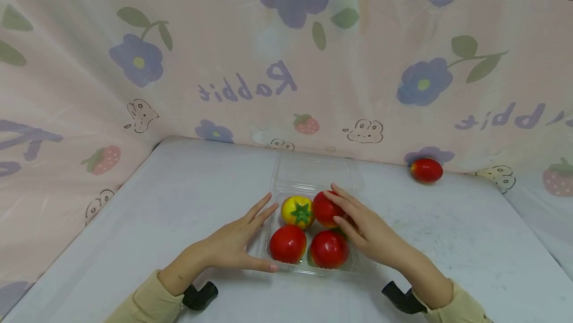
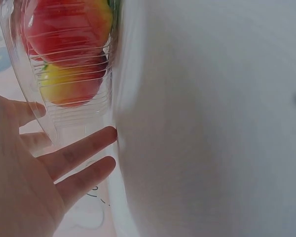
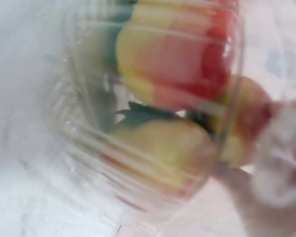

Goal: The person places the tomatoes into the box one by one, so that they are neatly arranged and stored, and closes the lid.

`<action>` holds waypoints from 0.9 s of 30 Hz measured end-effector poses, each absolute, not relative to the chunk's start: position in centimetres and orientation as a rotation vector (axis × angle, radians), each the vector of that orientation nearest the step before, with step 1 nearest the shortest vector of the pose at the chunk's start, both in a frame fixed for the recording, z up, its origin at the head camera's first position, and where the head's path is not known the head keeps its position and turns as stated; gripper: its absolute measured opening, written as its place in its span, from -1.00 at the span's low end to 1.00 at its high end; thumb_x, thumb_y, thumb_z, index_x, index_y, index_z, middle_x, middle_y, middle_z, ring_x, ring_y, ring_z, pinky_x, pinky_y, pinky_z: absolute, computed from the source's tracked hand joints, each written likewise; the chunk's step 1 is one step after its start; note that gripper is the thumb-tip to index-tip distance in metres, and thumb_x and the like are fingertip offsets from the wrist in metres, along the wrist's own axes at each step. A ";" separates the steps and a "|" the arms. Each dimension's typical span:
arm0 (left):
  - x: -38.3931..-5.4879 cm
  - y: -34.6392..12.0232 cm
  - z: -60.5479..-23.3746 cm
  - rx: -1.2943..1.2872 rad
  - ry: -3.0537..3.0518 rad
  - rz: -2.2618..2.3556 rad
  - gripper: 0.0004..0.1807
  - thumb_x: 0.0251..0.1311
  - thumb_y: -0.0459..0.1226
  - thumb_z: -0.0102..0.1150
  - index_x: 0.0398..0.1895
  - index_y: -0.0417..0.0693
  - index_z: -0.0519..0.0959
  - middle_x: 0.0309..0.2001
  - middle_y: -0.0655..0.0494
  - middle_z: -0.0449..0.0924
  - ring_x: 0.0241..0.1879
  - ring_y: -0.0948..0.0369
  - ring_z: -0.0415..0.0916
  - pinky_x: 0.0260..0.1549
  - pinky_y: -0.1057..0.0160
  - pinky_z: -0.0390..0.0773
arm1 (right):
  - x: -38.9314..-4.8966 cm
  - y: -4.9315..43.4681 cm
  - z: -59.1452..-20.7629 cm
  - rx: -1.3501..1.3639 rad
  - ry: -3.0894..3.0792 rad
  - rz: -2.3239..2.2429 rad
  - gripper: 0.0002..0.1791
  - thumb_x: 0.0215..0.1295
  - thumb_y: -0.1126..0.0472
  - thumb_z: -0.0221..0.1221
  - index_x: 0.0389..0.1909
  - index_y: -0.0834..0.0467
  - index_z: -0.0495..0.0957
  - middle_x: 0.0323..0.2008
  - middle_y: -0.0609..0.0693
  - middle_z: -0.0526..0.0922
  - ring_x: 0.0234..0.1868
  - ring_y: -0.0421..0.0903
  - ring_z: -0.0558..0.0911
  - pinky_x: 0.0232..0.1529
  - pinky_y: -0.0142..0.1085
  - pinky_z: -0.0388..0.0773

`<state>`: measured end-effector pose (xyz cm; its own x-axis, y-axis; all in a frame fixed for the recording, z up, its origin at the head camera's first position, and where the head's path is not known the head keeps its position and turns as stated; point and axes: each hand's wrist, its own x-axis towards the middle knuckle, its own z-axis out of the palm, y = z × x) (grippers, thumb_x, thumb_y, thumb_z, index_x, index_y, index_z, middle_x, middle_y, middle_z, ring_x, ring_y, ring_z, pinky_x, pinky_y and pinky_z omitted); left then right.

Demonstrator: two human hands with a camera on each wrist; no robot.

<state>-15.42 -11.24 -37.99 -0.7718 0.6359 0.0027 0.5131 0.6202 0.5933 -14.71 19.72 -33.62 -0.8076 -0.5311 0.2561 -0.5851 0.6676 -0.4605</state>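
Observation:
Several tomatoes sit in a clear plastic clamshell box (image 1: 313, 269) whose lid (image 1: 315, 171) lies folded back behind it. At the back left is a yellow tomato (image 1: 297, 212) with a green star-shaped calyx; in front are a red tomato (image 1: 288, 244) and another red tomato (image 1: 329, 249). My right hand (image 1: 369, 231) rests its straight fingertips on the back-right red tomato (image 1: 324, 209). Beside the box's left wall, my left hand (image 1: 233, 243) spreads its fingers and holds nothing. The right wrist view is blurred, with tomatoes (image 3: 177, 54) seen through the box wall.
A lone red tomato (image 1: 427, 170) lies at the table's back right, close to the printed curtain (image 1: 358, 79). The curtain rises along the back and sides of the white table (image 1: 188, 183). Black wrist mounts show below both hands.

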 end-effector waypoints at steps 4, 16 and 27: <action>-15.5 -11.3 -38.0 0.941 2.636 0.870 0.20 -0.12 0.37 0.24 0.54 0.24 -0.13 0.55 0.27 -0.44 0.37 -0.07 0.22 0.10 -0.25 0.44 | -14.7 19.8 -33.8 0.914 -2.761 0.828 -0.43 0.27 0.22 0.23 0.30 0.03 0.35 0.41 0.06 0.28 0.36 0.12 0.35 0.10 0.00 0.53; -15.3 -11.3 -38.2 0.949 2.626 0.898 0.18 -0.12 0.35 0.26 0.53 0.37 -0.17 0.55 0.28 -0.43 0.38 -0.06 0.21 0.12 -0.24 0.42 | -14.8 18.2 -34.6 0.838 -2.845 0.637 -0.36 0.22 0.16 0.28 0.34 -0.09 0.37 0.28 0.16 0.32 0.16 0.19 0.52 -0.10 -0.03 0.65; -15.4 -11.2 -38.0 0.934 2.632 0.882 0.20 -0.13 0.37 0.25 0.53 0.37 -0.18 0.55 0.33 -0.45 0.40 -0.05 0.18 0.14 -0.25 0.40 | -15.0 18.5 -35.4 0.904 -2.843 0.535 -0.27 0.30 0.04 0.18 0.46 0.03 0.16 0.47 0.12 0.14 0.45 0.14 0.17 0.40 0.23 -0.02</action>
<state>-15.44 -11.25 -38.03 -0.7762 0.6305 0.0000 0.5031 0.6193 0.6029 -15.03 18.49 -35.41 -0.8165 -0.5383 0.2085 -0.5773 0.7605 -0.2973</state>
